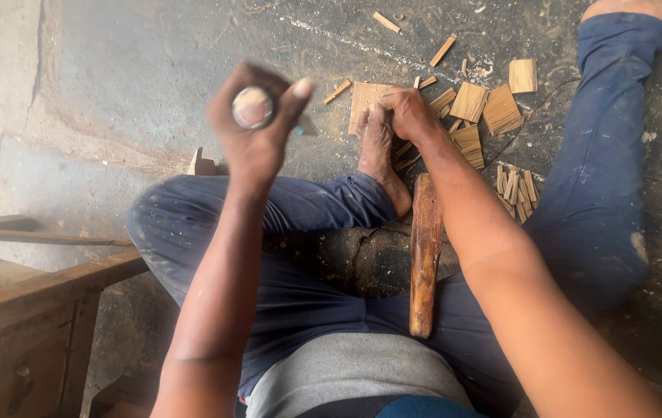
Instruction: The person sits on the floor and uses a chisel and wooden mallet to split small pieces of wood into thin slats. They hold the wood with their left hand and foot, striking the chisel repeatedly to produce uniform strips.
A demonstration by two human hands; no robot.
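The person sits on the concrete floor (114, 101) with legs folded, and the left hand (256, 128) is raised in a closed fist around a round-ended tool handle (253, 107), its butt end facing the camera; what lies beyond the fist is blurred, apart from a hint of teal. The right hand (411, 112) reaches forward and curls down beside the bare foot (379, 151), seemingly pinching or steadying a flat wood piece (365, 101) against the floor, so foot and fingers likely act as a clamp. A long worn wooden mallet (425, 251) rests between the thighs, close under the right forearm. Split wooden slabs (493, 108) lie scattered past the foot, and a small heap of thin slivers (517, 190) sits by the right knee. A wooden bench (29, 310) crowds the floor's left edge.
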